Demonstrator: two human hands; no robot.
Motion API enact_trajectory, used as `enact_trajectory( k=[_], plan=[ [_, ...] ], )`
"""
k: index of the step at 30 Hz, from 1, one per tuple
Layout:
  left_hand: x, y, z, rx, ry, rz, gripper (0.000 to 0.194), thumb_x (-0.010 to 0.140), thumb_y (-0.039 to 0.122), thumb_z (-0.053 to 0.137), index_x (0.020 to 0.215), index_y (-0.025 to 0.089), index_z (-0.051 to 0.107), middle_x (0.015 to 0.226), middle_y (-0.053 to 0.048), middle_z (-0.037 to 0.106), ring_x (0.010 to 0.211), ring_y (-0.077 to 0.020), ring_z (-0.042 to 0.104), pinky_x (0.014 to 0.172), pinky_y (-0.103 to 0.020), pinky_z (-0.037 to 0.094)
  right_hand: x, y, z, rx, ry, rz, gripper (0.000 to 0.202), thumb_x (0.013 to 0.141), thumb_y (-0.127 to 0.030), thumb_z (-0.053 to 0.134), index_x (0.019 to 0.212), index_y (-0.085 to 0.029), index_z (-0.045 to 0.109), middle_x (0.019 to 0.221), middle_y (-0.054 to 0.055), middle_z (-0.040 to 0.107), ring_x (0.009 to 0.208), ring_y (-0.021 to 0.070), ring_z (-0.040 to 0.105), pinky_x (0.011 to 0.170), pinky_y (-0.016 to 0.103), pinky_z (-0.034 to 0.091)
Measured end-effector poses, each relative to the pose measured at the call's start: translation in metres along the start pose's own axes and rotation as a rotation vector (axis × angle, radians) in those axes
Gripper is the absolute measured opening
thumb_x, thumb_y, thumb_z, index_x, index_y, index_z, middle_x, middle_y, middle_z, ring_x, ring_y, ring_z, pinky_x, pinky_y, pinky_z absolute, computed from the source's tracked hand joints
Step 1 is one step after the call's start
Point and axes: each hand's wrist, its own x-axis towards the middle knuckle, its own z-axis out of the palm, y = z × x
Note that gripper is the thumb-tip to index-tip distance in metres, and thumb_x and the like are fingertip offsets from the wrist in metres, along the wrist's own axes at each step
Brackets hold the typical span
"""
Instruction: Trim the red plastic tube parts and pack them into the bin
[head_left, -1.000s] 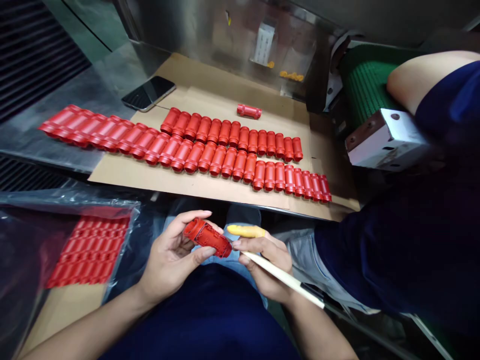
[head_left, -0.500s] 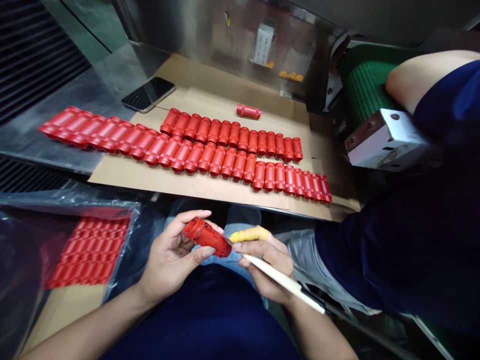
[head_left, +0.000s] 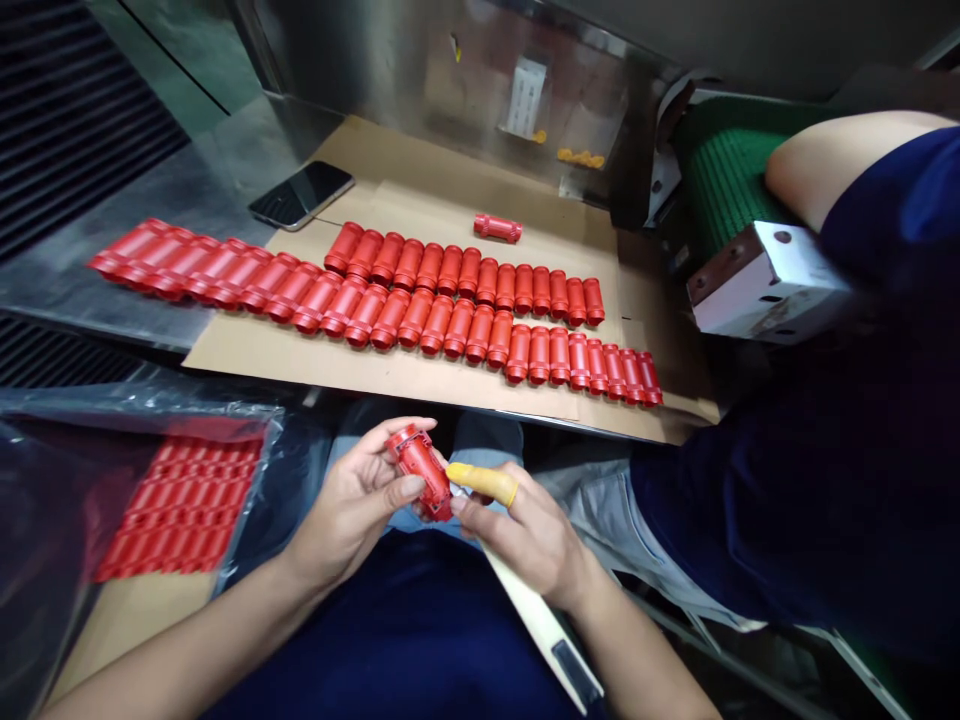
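One red tubular part (head_left: 420, 465) takes centre stage, low in the middle of the frame, tilted with its upper end leaning left. The left hand (head_left: 352, 505) has it pinched, thumb across the near side, fingers curled behind. One cream-handled tool (head_left: 523, 602) is clamped between the right hand's (head_left: 525, 520) thumb and fingers, its pale tip right by the part's lower end; contact there, I can't tell. And look, one yellow finger cover (head_left: 484, 482) reaches right up to the part's edge!

How would it handle? Moulded plastic, I'd judge: light, stiff, fairly smooth, apt to twist under a push. The detailed side has thin-looking edges, probably its weaker spot, so the safer hold is around the solid barrel near the upper collar, fingertips clear of that tip.

Now the tally! Fourteen in the back row (head_left: 450, 268), mid-frame. The front row (head_left: 390, 318) shows eight in its stepped right-hand stretch; leftward they crowd and blur, beyond a firm count. One loner, the single red tube (head_left: 498, 228), lies sideways above both rows, on the cardboard (head_left: 405, 378). One phone (head_left: 302, 195), upper left. Lower left, plenty more bagged tubes (head_left: 184, 500) under plastic, too blurred to number. One neighbour's bent arm (head_left: 817, 160), upper right, beside one green ribbed belt (head_left: 724, 170).
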Motion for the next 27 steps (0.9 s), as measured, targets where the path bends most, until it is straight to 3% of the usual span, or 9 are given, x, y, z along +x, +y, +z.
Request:
enact_trajectory(
  k=[2,4,8,12,16,19,23,25,27],
  plan=[
    [0.002,0.001,0.0,-0.102,-0.017,-0.103,0.054,0.091,0.031,0.088,0.141,0.018,0.071,0.104,-0.012,0.079,0.081,-0.0194,0.073,0.072,-0.027,0.063,-0.003,0.003,0.001,-0.076,0.069,0.013,0.04,0.109,-0.019,0.066,0.148,-0.028,0.067,0.115,0.008,0.082,0.088,0.0196,0.077,0.076,0.032,0.069],
    [0.003,0.001,-0.002,-0.166,-0.061,-0.173,0.054,0.093,0.034,0.086,0.143,0.019,0.072,0.104,-0.013,0.078,0.08,-0.0196,0.072,0.067,-0.027,0.06,-0.007,0.009,0.001,-0.139,0.246,0.055,0.042,0.108,-0.017,0.066,0.148,-0.03,0.067,0.116,0.008,0.082,0.097,0.0231,0.08,0.081,0.037,0.071],
    [0.004,0.001,-0.008,-0.18,-0.146,-0.181,0.055,0.096,0.032,0.082,0.149,0.021,0.07,0.107,-0.014,0.078,0.09,-0.0212,0.072,0.076,-0.028,0.062,-0.01,0.02,-0.002,-0.168,0.529,0.384,0.029,0.106,-0.015,0.067,0.134,-0.023,0.074,0.122,0.014,0.081,0.108,0.0285,0.081,0.094,0.047,0.07],
    [0.007,0.002,-0.006,-0.138,-0.172,-0.125,0.059,0.096,0.028,0.082,0.153,0.022,0.065,0.11,-0.014,0.078,0.093,-0.0214,0.073,0.084,-0.03,0.062,-0.014,0.019,-0.003,-0.026,0.436,0.575,0.017,0.107,-0.027,0.071,0.119,-0.022,0.081,0.104,0.01,0.084,0.095,0.0261,0.081,0.098,0.049,0.067],
    [0.009,0.0,0.002,-0.069,-0.136,-0.055,0.065,0.095,0.03,0.084,0.156,0.022,0.061,0.108,-0.014,0.078,0.092,-0.0223,0.074,0.082,-0.031,0.062,-0.019,0.016,-0.004,0.143,0.421,0.628,0.014,0.108,-0.029,0.068,0.113,-0.023,0.08,0.095,0.006,0.082,0.081,0.0202,0.079,0.081,0.037,0.068],
    [0.013,0.003,0.001,0.037,-0.08,0.02,0.057,0.094,0.033,0.085,0.147,0.026,0.065,0.105,-0.009,0.077,0.085,-0.02,0.074,0.076,-0.028,0.062,-0.026,0.02,-0.007,0.216,0.425,0.653,0.014,0.109,-0.03,0.067,0.11,-0.022,0.079,0.093,0.004,0.08,0.077,0.0177,0.079,0.074,0.031,0.066],
    [0.034,0.045,-0.022,0.606,0.106,0.264,0.037,0.105,0.046,0.07,0.134,0.024,0.066,0.103,-0.004,0.077,0.083,-0.019,0.074,0.075,-0.028,0.061,-0.046,0.03,-0.01,0.246,0.446,0.661,0.02,0.108,-0.036,0.068,0.11,-0.02,0.08,0.092,0.006,0.08,0.076,0.0185,0.079,0.074,0.029,0.066],
    [0.056,0.086,-0.04,0.946,0.225,0.372,0.045,0.109,0.052,0.059,0.142,0.021,0.064,0.093,0.0,0.073,0.079,-0.0179,0.071,0.075,-0.028,0.059,-0.058,0.036,-0.009,0.257,0.468,0.708,0.025,0.108,-0.041,0.068,0.108,-0.02,0.081,0.09,0.007,0.08,0.076,0.0195,0.08,0.073,0.029,0.066],
    [0.085,0.134,-0.055,1.102,0.317,0.419,0.058,0.104,0.053,0.066,0.151,0.02,0.058,0.087,0.002,0.068,0.074,-0.0167,0.065,0.073,-0.027,0.055,-0.069,0.04,-0.005,0.27,0.478,0.782,0.03,0.106,-0.047,0.068,0.105,-0.02,0.082,0.088,0.007,0.08,0.075,0.0201,0.08,0.071,0.028,0.066]
  ],
)
